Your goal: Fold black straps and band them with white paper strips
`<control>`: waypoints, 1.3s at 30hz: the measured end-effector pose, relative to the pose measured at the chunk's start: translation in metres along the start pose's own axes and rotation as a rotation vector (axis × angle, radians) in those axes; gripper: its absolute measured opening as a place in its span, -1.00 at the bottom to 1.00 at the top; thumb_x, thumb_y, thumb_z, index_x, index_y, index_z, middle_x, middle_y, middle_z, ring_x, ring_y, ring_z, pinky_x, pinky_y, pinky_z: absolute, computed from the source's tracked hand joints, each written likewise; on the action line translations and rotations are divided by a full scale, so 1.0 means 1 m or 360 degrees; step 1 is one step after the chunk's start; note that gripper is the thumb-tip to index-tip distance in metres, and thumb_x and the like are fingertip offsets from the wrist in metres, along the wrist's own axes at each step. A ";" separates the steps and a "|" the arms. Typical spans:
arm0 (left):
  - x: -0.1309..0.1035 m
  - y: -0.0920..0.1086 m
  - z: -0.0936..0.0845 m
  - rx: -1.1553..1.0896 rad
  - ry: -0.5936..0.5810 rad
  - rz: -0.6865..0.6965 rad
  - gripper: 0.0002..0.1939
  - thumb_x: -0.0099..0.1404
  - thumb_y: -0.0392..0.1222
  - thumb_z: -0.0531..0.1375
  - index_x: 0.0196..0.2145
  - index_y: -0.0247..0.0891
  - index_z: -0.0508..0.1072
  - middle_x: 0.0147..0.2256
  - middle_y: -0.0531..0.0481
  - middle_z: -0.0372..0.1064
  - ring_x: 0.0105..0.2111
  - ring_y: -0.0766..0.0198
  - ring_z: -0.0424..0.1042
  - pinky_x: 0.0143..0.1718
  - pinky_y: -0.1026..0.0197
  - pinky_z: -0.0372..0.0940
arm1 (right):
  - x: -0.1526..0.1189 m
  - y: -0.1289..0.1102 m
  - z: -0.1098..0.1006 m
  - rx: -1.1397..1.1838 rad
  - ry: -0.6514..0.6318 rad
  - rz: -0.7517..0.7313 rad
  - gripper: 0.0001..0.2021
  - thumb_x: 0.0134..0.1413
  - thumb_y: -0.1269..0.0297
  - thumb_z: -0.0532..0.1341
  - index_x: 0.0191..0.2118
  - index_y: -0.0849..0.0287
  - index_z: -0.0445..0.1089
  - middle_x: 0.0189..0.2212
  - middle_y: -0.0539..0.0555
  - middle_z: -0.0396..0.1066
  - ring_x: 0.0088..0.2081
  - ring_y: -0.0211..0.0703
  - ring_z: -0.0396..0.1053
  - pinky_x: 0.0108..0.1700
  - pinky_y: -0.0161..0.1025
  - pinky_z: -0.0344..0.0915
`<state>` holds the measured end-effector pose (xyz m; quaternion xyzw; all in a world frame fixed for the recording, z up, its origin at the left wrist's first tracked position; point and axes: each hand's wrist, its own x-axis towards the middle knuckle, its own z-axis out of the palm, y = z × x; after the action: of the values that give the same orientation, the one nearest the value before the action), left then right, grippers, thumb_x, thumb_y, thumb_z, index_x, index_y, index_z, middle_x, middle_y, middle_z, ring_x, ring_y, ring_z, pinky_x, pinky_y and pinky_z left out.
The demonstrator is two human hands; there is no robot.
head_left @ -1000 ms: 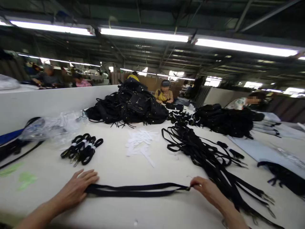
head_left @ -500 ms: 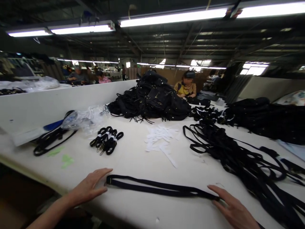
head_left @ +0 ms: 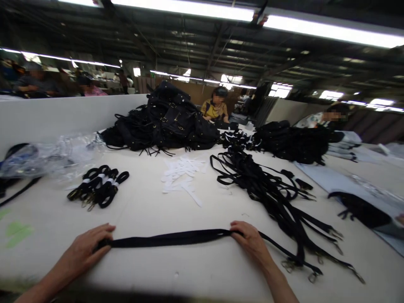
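Note:
A black webbing strap [head_left: 170, 238] stretches across the front of the white table, its layers laid together between my hands. My left hand [head_left: 86, 248] is closed around its left end, thumb below and fingers above. Further right, my right hand [head_left: 249, 240] pinches the folded strap; beyond it a single length runs on toward metal clips on the table. Just right of that hand lies a heap of loose black straps [head_left: 268, 202] with metal snap hooks. Wound strap bundles [head_left: 99, 185] with white bands rest beyond my left hand.
White strips [head_left: 183, 168] lie scattered mid-table. A pile of black bags [head_left: 170, 120] rises behind them, and clear plastic bags [head_left: 63, 158] sit at the left. Green scraps [head_left: 17, 233] lie near the left edge. A person in yellow [head_left: 215, 105] sits across; another is at the right.
My hands have closed on the strap, which is now drawn straighter and narrower, its loop pressed together. The view has turned to the right, bringing in the strap ends with hooks.

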<state>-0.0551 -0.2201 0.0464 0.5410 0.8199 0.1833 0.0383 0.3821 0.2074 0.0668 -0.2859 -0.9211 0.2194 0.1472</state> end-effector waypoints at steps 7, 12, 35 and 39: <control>0.001 -0.001 0.001 0.0410 0.0023 0.0094 -0.76 0.24 0.09 0.17 -0.16 0.11 0.52 0.15 0.10 0.39 0.23 -0.05 0.23 0.24 -0.25 0.13 | 0.001 -0.018 -0.011 0.0043 -0.0067 -0.0025 -0.89 0.08 0.31 0.20 -0.31 0.03 0.49 -0.26 -0.01 0.52 -0.16 -0.14 0.44 0.01 -0.15 0.31; -0.002 0.002 0.013 0.0409 0.0120 0.0086 -0.57 0.24 0.10 0.17 0.07 0.15 0.40 0.22 0.08 0.29 0.24 -0.02 0.23 0.21 -0.17 0.21 | -0.003 -0.017 -0.008 0.0001 0.0000 0.0031 -0.74 0.03 0.36 0.20 -0.14 0.02 0.48 -0.19 0.00 0.53 -0.10 -0.11 0.44 0.07 -0.09 0.27; 0.139 0.252 0.069 -0.0299 -0.0354 0.0475 -0.82 0.14 -0.33 0.19 -0.27 -0.15 0.42 -0.06 -0.09 0.44 0.04 0.05 0.34 0.14 -0.09 0.17 | -0.016 -0.020 0.016 -0.0187 0.0333 -0.0015 -0.76 0.26 0.10 0.07 -0.20 0.01 0.46 -0.18 0.02 0.56 -0.09 -0.06 0.48 0.22 0.14 0.16; 0.133 0.230 0.055 -0.0115 -0.0321 0.0410 -0.82 0.18 -0.29 0.17 -0.23 -0.13 0.39 -0.22 -0.08 0.46 -0.10 0.08 0.39 0.21 -0.13 0.05 | -0.009 0.002 0.024 -0.0229 0.0415 -0.0098 -0.66 0.23 -0.07 0.06 -0.18 -0.01 0.48 -0.17 0.03 0.57 -0.10 -0.02 0.50 0.18 0.15 0.21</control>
<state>0.1054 -0.0064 0.0923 0.6556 0.7286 0.1610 0.1160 0.3805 0.1962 0.0433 -0.2934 -0.9159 0.1092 0.2513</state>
